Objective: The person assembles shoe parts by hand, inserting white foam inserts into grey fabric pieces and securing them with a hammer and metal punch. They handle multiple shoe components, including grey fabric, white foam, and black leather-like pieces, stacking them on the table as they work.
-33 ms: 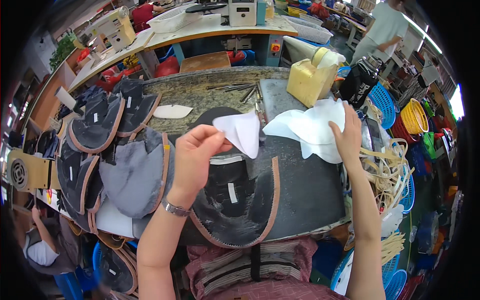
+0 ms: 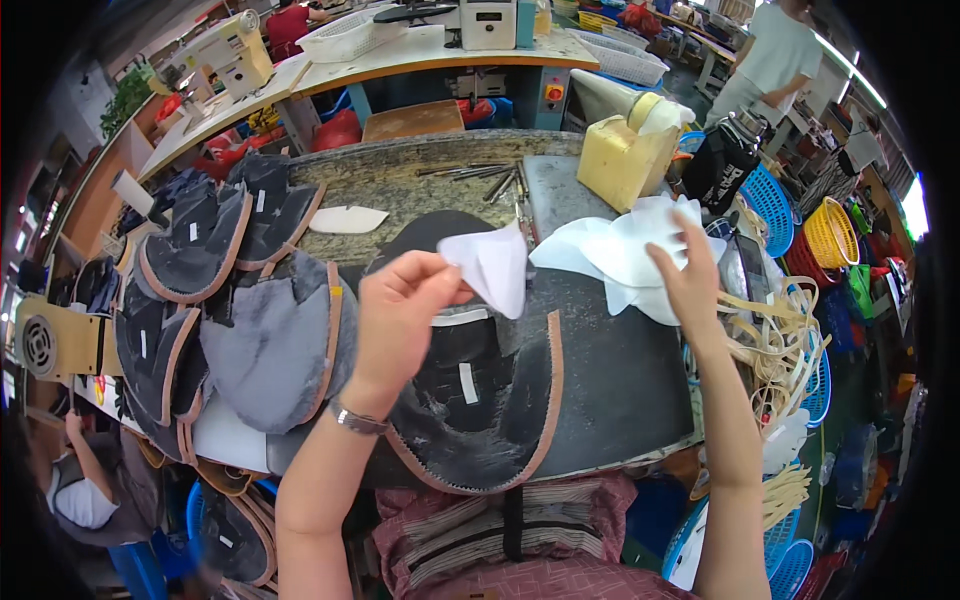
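Note:
My left hand [image 2: 400, 310] pinches a thin white curved piece [image 2: 492, 272] between thumb and fingers, with the piece hanging slightly folded. Beneath it, a dark shoe upper [image 2: 480, 425] with a brown zigzag-cut edge and small white label lies on the black work mat [image 2: 625, 385]. My right hand [image 2: 692, 280] is at the right, fingers apart, over the edge of a loose stack of white curved pieces [image 2: 605, 255]. Whether its fingertips touch the stack, I cannot tell. More dark shoe uppers [image 2: 265, 345] are piled at the left, overlapping each other.
A yellowish glue container [image 2: 618, 165] and a black bottle [image 2: 718, 170] stand at the back right. Thin metal tools [image 2: 505, 185] and a pale cut piece [image 2: 348, 220] lie toward the back. Beige strips [image 2: 765, 345] hang at the right edge; a person [image 2: 775, 60] stands beyond.
My right hand's fingers have lifted and spread away from the white stack. My left hand has shifted slightly right with the white piece.

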Demonstrator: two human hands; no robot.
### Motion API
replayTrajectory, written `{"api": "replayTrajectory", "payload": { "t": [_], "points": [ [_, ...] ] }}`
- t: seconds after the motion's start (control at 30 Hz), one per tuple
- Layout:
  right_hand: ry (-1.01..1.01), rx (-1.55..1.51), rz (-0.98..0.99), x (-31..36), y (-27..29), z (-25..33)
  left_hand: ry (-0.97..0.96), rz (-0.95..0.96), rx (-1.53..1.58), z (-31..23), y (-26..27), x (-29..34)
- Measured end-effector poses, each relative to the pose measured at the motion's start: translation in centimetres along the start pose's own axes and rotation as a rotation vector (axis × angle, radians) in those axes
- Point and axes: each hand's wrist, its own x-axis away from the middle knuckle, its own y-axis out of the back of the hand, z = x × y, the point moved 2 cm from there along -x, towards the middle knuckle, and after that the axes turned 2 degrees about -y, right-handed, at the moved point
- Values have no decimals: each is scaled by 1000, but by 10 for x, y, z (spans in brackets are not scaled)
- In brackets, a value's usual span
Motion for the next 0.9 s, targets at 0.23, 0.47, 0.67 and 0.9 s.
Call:
{"api": "replayTrajectory", "payload": {
  "t": [0.23,0.47,0.67,0.9],
  "points": [
    [-541,-900,516,34,-19,103,92,99,134,31,-39,21],
    [13,461,50,-9,30,-66,-9,-17,187,-14,26,26],
    [-164,-827,730,56,23,132,-539,62,-723,-17,-19,62],
    [-747,-1235,720,94,4,124,-432,113,-855,-8,12,84]
  ]
}}
